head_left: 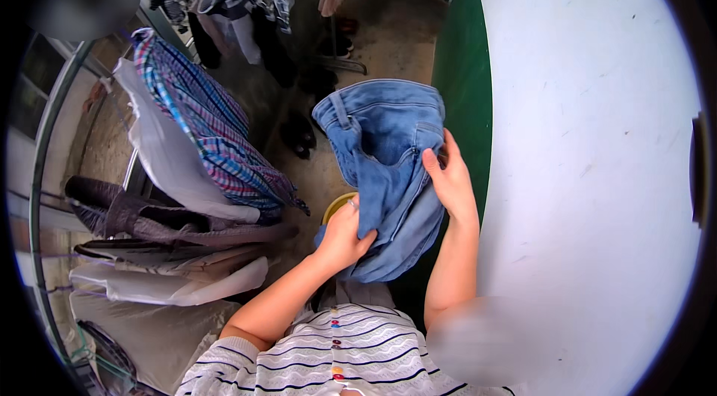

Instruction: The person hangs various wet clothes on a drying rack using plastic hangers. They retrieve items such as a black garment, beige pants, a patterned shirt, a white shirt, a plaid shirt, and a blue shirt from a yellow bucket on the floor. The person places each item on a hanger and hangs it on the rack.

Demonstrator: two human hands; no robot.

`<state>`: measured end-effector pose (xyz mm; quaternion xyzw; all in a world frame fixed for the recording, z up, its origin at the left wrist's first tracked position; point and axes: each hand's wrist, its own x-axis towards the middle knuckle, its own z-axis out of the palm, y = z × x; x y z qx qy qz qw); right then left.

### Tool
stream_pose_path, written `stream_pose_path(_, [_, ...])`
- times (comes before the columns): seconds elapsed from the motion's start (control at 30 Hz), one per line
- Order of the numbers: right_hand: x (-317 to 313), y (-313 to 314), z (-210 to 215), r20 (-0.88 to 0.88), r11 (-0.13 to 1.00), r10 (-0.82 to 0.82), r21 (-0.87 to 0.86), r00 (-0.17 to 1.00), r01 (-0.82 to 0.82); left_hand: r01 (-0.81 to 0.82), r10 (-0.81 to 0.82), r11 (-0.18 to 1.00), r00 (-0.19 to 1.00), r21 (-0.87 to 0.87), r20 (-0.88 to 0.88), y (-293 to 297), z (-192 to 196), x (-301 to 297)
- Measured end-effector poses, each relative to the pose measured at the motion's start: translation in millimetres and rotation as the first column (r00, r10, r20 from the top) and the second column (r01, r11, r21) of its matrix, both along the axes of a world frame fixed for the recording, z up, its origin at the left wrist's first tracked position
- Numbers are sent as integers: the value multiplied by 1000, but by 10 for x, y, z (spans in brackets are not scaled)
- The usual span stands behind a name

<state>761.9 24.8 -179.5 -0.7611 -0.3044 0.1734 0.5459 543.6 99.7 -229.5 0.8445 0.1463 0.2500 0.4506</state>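
A pair of blue jeans (399,116) hangs in front of me, its waistband uppermost and its legs bunched below. My left hand (346,234) is closed on the denim at the lower left, with a ring on one finger. At the right edge, just under the waistband, my right hand (450,175) grips the cloth, thumb on the near face and fingers mostly behind it. Part of a yellow basin (337,205) shows behind the jeans, beside my left hand; the rest of it is hidden.
On the left hang a plaid shirt (205,123), a white garment (160,142) and dark trousers (142,217), along a metal rail (39,194). Socks (243,30) dangle from a rack farther off. Shoes (299,134) stand on the concrete floor (396,22). A white and green wall (582,134) rises close on the right.
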Motion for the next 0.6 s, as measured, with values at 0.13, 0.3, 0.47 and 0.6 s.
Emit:
stream_pose_path(0.13, [-179,179,317,-220,938,184,329,958,-105,4,-5,975,1000,222,2,-28,279,-228])
stream_pose_path(0.3, [-470,406,469,-381,685,426,728,821,-18,-46,51,976,999,212,-18,-74,259,-513])
stream_pose_path(0.47, [-534,721,558,-542,550,696,824,472,135,8,-8,962,1000,272,0,-188,805,-841])
stream_pose_path(0.6, [-533,614,664,-504,551,804,831,316,-74,34,0,948,994,317,-106,-291,1075,-1301])
